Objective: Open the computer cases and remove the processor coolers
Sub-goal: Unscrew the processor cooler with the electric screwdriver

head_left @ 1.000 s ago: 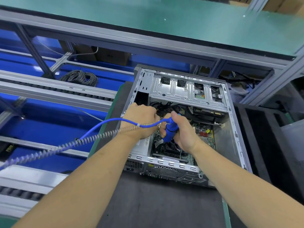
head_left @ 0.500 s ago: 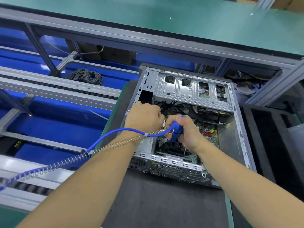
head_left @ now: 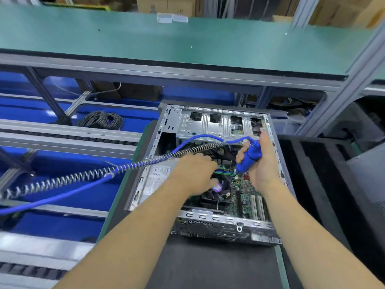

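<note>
Both hands have parted since a second ago: then they sat bunched together over the middle of the case, and now the right hand (head_left: pixel 263 163) has lifted toward two o'clock, carrying the blue power screwdriver (head_left: pixel 249 158) up off the board.

Nearest, the two bare forearms reach in from six o'clock across the dark mat (head_left: pixel 208 268). Just past them lies the computer case (head_left: pixel 229 223), on its side with the panel already off, so the opening step looks done for this unit. The processor cooler (head_left: pixel 216 195) still sits on the motherboard (head_left: pixel 245 188) at the case's centre, so its removal remains.

The left hand (head_left: pixel 194 174) hovers over the cooler's nine o'clock edge, fingers bent downward toward it; blur hides whether they actually grip it, so I cannot tell. The right hand is wrapped round the screwdriver's body, tip angled down toward seven o'clock, clear of the board.

Farther off, the tool's blue hose (head_left: pixel 62 197) and spring coil (head_left: pixel 83 177) trail away toward nine o'clock.
</note>
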A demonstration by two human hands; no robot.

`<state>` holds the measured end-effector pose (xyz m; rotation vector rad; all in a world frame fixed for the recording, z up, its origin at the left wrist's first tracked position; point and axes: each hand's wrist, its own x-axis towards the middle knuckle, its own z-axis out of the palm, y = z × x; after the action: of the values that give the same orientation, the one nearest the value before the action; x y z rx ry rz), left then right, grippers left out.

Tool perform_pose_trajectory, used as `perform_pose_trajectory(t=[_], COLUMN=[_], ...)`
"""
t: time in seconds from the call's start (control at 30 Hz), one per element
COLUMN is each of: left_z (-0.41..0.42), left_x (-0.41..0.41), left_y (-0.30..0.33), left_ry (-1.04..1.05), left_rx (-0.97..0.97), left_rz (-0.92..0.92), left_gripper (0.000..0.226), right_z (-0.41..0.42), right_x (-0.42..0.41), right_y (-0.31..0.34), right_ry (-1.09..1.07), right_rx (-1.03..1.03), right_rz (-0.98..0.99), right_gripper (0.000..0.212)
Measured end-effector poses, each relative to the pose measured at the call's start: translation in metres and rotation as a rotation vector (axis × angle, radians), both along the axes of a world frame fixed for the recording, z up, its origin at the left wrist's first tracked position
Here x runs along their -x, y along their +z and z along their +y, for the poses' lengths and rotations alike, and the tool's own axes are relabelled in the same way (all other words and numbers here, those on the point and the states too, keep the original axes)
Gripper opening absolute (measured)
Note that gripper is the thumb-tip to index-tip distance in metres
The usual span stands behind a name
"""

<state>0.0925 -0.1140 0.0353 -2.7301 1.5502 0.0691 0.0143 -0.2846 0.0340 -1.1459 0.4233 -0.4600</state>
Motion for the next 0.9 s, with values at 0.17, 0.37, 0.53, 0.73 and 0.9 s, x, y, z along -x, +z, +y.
perform_pose_trajectory(t=[0.17,0.37,0.53,0.73,0.9], left_z=[-0.029,-0.027,-0.027,-0.027,-0.027], left_x=[0.025,0.013,0.013,0.014,0.013], left_y=[-0.031,-0.046,-0.045,-0.041,-0.042], left_ry=[-0.062,0.091,0.138,0.155,0.158], left_rx=[-0.298,-0.234,-0.221,-0.217,-0.204], left_rz=[0.144,0.236,0.289,0.301,0.307], left_gripper=[0.12,0.117,0.108,0.105,0.105], right_z=[0.0,-0.001,-0.002,0.0,0.002], right_x=[0.002,0.002,0.003,0.004,0.006], right_y=[-0.011,-0.016,-0.018,-0.019,-0.018], right_ry=[0.005,0.053,0.049,0.065,0.09], right_rx=[-0.006,0.099,0.088,0.124,0.157], right_rz=[0.034,0.099,0.092,0.095,0.104], right_gripper=[0.052,0.058,0.055,0.055,0.056])
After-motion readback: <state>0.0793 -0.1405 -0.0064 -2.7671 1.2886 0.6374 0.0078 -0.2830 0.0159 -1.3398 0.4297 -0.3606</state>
